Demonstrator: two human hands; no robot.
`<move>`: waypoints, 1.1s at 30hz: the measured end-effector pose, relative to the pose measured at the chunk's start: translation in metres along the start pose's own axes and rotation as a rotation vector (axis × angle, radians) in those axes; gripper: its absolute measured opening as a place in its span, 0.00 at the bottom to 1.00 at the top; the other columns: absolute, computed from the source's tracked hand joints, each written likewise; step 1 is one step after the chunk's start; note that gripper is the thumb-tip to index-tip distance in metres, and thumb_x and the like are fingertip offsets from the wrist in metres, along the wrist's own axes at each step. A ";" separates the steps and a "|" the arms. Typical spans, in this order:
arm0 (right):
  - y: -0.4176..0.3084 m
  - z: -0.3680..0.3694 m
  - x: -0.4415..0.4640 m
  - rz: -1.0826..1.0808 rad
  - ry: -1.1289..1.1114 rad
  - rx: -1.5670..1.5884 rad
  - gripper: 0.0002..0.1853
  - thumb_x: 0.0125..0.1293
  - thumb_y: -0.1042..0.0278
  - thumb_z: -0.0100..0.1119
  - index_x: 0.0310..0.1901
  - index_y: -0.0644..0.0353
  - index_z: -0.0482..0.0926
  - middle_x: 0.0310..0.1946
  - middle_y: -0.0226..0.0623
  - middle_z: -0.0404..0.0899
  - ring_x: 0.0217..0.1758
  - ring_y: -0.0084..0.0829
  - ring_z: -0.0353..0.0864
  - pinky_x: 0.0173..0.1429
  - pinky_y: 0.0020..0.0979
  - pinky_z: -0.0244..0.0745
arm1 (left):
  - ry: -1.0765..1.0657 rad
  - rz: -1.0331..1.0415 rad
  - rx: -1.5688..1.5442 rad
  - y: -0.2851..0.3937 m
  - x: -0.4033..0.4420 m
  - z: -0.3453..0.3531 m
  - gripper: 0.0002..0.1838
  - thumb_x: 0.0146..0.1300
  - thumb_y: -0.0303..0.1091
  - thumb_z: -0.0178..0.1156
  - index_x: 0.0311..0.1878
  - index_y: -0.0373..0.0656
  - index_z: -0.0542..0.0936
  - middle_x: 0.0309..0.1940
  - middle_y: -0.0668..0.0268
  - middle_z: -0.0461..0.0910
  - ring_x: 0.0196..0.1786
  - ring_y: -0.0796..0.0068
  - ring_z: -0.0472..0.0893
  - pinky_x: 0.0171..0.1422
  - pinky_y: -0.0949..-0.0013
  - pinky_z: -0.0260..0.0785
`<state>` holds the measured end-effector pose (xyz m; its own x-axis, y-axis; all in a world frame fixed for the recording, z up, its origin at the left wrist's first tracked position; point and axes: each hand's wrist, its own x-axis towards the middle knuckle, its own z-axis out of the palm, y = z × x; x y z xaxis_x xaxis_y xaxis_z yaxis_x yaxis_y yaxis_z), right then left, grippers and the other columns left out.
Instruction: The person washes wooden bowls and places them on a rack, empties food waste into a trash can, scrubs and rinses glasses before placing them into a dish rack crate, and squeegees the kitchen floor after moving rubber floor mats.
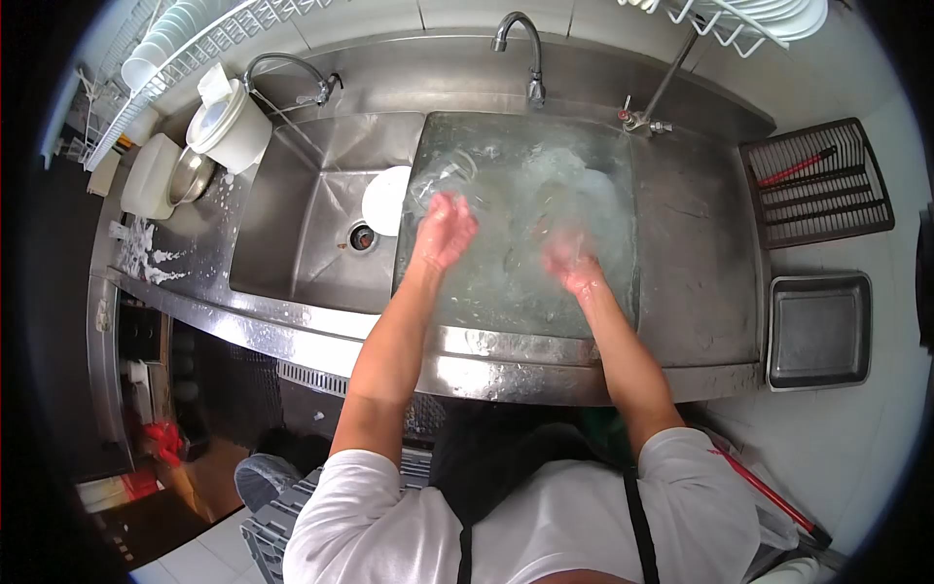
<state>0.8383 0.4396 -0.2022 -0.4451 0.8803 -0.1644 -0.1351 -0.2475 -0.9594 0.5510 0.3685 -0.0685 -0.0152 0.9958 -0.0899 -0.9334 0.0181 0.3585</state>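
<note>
Left hand: my left hand (pixel 447 232) is partly closed, fingers curled inward, their tips at the near edge of a clear glass vessel (pixel 443 180); I cannot tell whether I have it gripped.
Right hand: my right hand (pixel 569 251) is blurred and at least partly in the water (pixel 496 282); I cannot tell how far it is open or whether it grasps anything.
Glass vessel: tilted at the water's surface, in the left part of the filled basin (pixel 516 343), close to the divider.
Pale shape: a rounded, whitish form (pixel 592 185) shows beneath the water just beyond my right hand, too murky to name.
Left edge: the divider (pixel 413 185) runs close beside my left hand; past it, a white plate (pixel 387 202) leans in the left basin (pixel 277 224) near the drain (pixel 363 237).
Front edge: the steel rim (pixel 516 375) passes beneath both my forearms.
Far edge: a curved faucet (pixel 534 68) stands behind the basin, well apart from my hands.
Right edge: the basin wall stands near my right hand, with a flat steel drainboard (pixel 696 263) beyond.
Room: a stretch of water lies between my hands, and more reaches toward the front rim.
</note>
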 end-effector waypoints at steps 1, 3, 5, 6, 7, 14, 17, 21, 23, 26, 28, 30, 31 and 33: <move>-0.019 0.003 0.005 0.048 -0.018 0.411 0.24 0.70 0.48 0.54 0.62 0.50 0.70 0.55 0.35 0.76 0.53 0.37 0.79 0.51 0.46 0.79 | -0.076 0.032 -0.042 0.005 0.005 0.021 0.11 0.61 0.50 0.63 0.41 0.57 0.81 0.40 0.77 0.82 0.46 0.76 0.78 0.48 0.68 0.70; -0.067 0.016 0.014 0.078 -0.231 0.971 0.23 0.69 0.47 0.55 0.60 0.47 0.72 0.56 0.33 0.77 0.53 0.38 0.79 0.51 0.46 0.79 | -0.226 0.092 -0.123 0.019 0.014 0.065 0.15 0.59 0.55 0.62 0.41 0.58 0.83 0.43 0.78 0.83 0.48 0.77 0.78 0.50 0.68 0.69; -0.127 0.038 0.022 0.011 -0.503 1.195 0.20 0.68 0.48 0.56 0.58 0.45 0.75 0.55 0.32 0.77 0.51 0.38 0.79 0.52 0.44 0.79 | -0.346 0.100 -0.186 0.036 0.021 0.097 0.17 0.57 0.58 0.61 0.42 0.60 0.84 0.44 0.78 0.84 0.49 0.77 0.78 0.52 0.66 0.69; -0.154 0.049 0.026 -0.032 -0.586 1.275 0.19 0.68 0.48 0.57 0.57 0.44 0.76 0.55 0.32 0.78 0.50 0.38 0.80 0.51 0.43 0.80 | -0.409 0.102 -0.217 0.042 0.025 0.108 0.18 0.57 0.60 0.61 0.42 0.60 0.85 0.45 0.78 0.85 0.49 0.78 0.78 0.53 0.66 0.68; -0.175 0.059 0.030 -0.098 -0.546 1.300 0.17 0.67 0.50 0.58 0.55 0.44 0.78 0.55 0.32 0.78 0.49 0.37 0.80 0.51 0.42 0.80 | -0.453 0.076 -0.224 0.048 0.028 0.114 0.18 0.56 0.60 0.61 0.42 0.60 0.85 0.45 0.79 0.85 0.50 0.78 0.78 0.53 0.65 0.68; -0.221 0.049 0.019 -0.076 -0.332 0.893 0.11 0.66 0.67 0.60 0.50 0.47 0.78 0.46 0.32 0.79 0.39 0.38 0.82 0.42 0.38 0.82 | -0.170 0.036 0.159 0.076 0.006 0.108 0.14 0.61 0.51 0.63 0.38 0.52 0.80 0.36 0.73 0.83 0.41 0.77 0.81 0.45 0.67 0.74; -0.203 0.052 0.001 0.007 -0.038 0.492 0.12 0.65 0.74 0.57 0.49 0.50 0.75 0.40 0.32 0.77 0.36 0.38 0.81 0.37 0.40 0.83 | 0.046 0.051 0.641 0.070 -0.013 0.088 0.08 0.65 0.42 0.63 0.36 0.50 0.78 0.32 0.71 0.81 0.36 0.76 0.82 0.41 0.68 0.77; -0.159 0.066 -0.015 0.177 0.138 0.147 0.15 0.62 0.79 0.56 0.49 0.52 0.74 0.38 0.34 0.75 0.33 0.38 0.81 0.33 0.44 0.82 | 0.156 -0.049 1.305 0.038 -0.021 0.028 0.05 0.65 0.36 0.64 0.36 0.47 0.79 0.30 0.64 0.83 0.36 0.67 0.85 0.41 0.64 0.78; -0.142 0.078 -0.016 0.264 0.154 -0.119 0.18 0.60 0.80 0.56 0.51 0.52 0.74 0.40 0.37 0.78 0.35 0.39 0.82 0.35 0.44 0.82 | 0.200 -0.014 1.677 0.019 -0.023 0.008 0.06 0.63 0.36 0.65 0.38 0.45 0.80 0.31 0.58 0.84 0.38 0.58 0.85 0.43 0.61 0.78; -0.117 0.094 -0.007 0.266 0.210 -0.651 0.20 0.57 0.78 0.58 0.52 0.51 0.77 0.40 0.42 0.81 0.37 0.39 0.84 0.38 0.43 0.81 | 0.342 0.022 2.051 -0.014 -0.031 -0.002 0.07 0.61 0.36 0.63 0.40 0.46 0.82 0.35 0.51 0.84 0.42 0.48 0.84 0.46 0.54 0.77; -0.085 0.095 0.000 0.124 0.273 -1.046 0.21 0.54 0.77 0.58 0.51 0.49 0.80 0.40 0.47 0.83 0.45 0.42 0.84 0.48 0.39 0.78 | 0.443 -0.075 2.150 -0.032 -0.032 -0.006 0.07 0.61 0.35 0.60 0.42 0.50 0.83 0.38 0.48 0.83 0.44 0.43 0.82 0.48 0.49 0.76; -0.059 0.094 0.006 0.138 0.242 -1.122 0.22 0.54 0.78 0.57 0.51 0.47 0.80 0.42 0.47 0.83 0.48 0.46 0.82 0.52 0.41 0.77 | 0.487 -0.099 2.206 -0.046 -0.028 -0.017 0.08 0.62 0.34 0.58 0.42 0.51 0.83 0.38 0.49 0.83 0.45 0.44 0.83 0.49 0.50 0.76; -0.052 0.095 0.007 0.146 0.224 -1.159 0.22 0.55 0.78 0.57 0.51 0.47 0.80 0.43 0.47 0.83 0.50 0.48 0.81 0.53 0.42 0.76 | 0.509 -0.112 2.234 -0.052 -0.027 -0.023 0.08 0.63 0.34 0.56 0.43 0.52 0.83 0.38 0.50 0.84 0.45 0.45 0.83 0.50 0.50 0.76; -0.038 0.094 0.007 0.120 0.256 -1.111 0.20 0.55 0.78 0.57 0.51 0.49 0.81 0.44 0.46 0.83 0.52 0.48 0.80 0.55 0.42 0.75 | 0.501 -0.145 2.329 -0.058 -0.024 -0.031 0.09 0.63 0.34 0.56 0.44 0.51 0.83 0.38 0.51 0.84 0.46 0.46 0.83 0.51 0.51 0.76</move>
<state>0.7566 0.4170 -0.1455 -0.1921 0.9631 -0.1885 0.8092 0.0468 -0.5857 0.5948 0.3405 -0.1157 -0.3938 0.8974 -0.1992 0.8347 0.4398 0.3315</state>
